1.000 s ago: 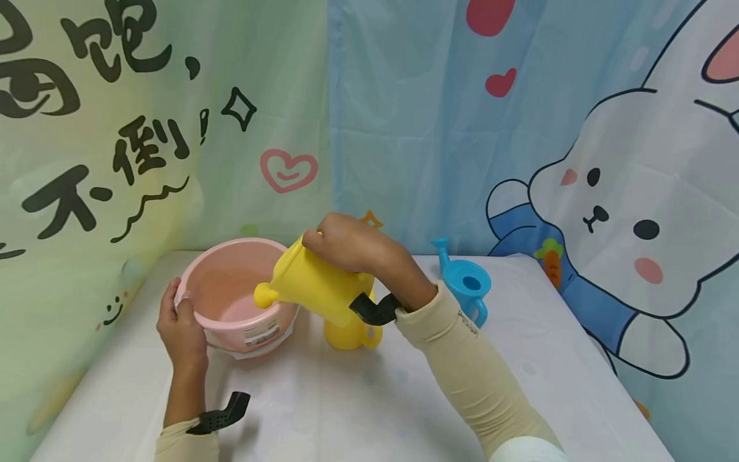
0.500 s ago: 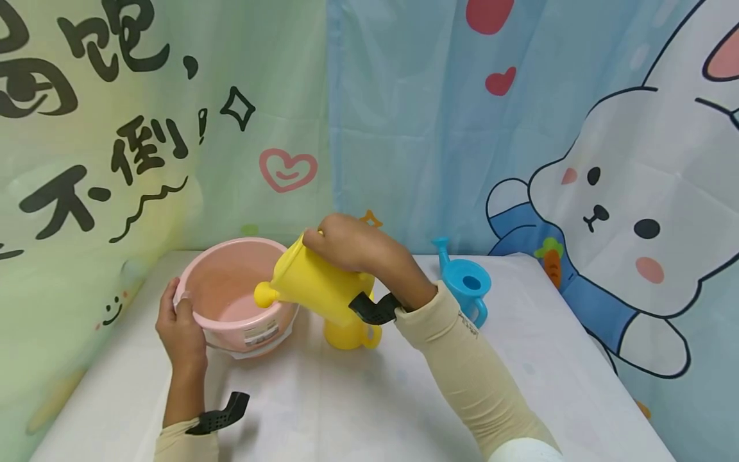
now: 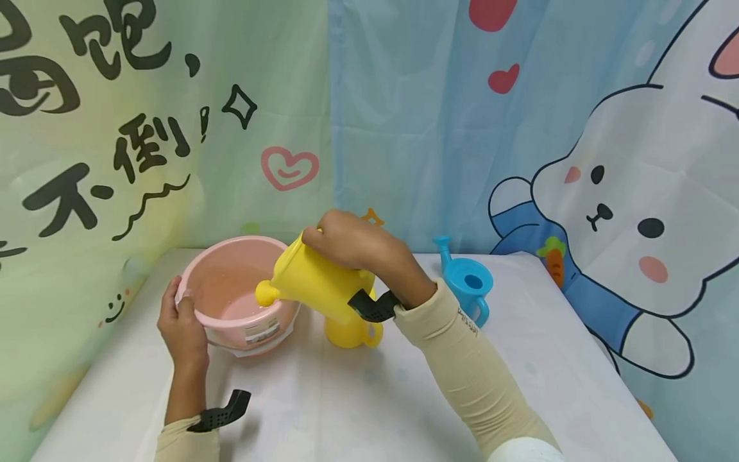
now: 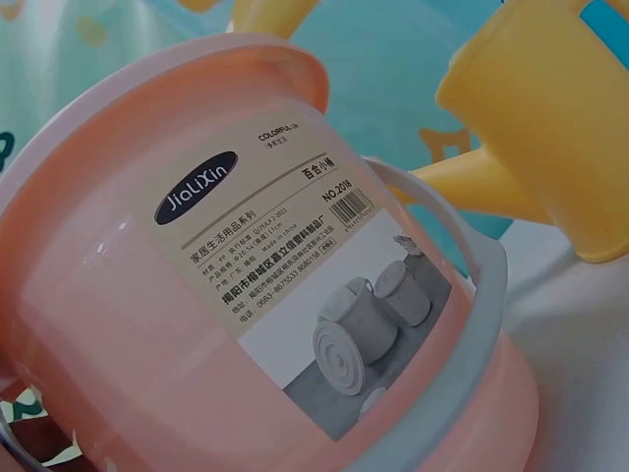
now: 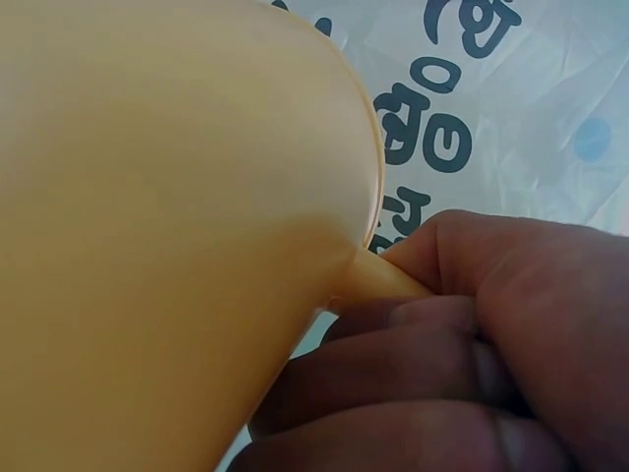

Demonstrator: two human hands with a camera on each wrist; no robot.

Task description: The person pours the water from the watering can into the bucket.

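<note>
A pink bucket (image 3: 199, 282) tilts toward me on the table, with my left hand (image 3: 183, 327) gripping its left rim, thumb on the near side. Its printed label (image 4: 295, 265) and pale grey handle (image 4: 477, 334) fill much of the left wrist view. Tipped to the left, a yellow watering can (image 3: 317, 285) has its spout's round end over the bucket's near right rim. My right hand (image 3: 358, 240) holds that can by the handle from above; in the right wrist view, curled fingers (image 5: 393, 374) wrap the handle. No stream of water can be made out.
Behind and below the tipped can stands another yellow vessel (image 3: 346, 333) with a handle, partly hidden. A blue watering can (image 3: 470, 279) stands at the back right, near my right forearm. A printed curtain (image 3: 392, 128) hangs behind the white-covered table (image 3: 346, 410).
</note>
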